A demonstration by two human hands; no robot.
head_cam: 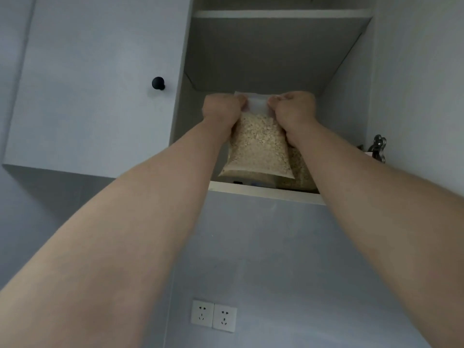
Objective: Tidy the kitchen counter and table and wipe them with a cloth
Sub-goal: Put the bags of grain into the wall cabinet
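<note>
One head-worn wide-angle view, tilted steeply up from below. It faces the open pale-blue wall cupboard [344, 101] in the upper centre of frame. The lens sits lower than the grey inner shelf [271, 46], whose underside shows. Bare forearms enter from the lower-left and lower-right corners, stretched large by the lens, and converge mid-frame. The left hand [221, 109] and right hand [293, 109] are at arm's reach, gripping the clear plastic bag of oat flakes [256, 144] at frame centre. The round black door knob [158, 83] is upper left. The white double wall socket [213, 316] is bottom centre, on the wall facing the camera.
</note>
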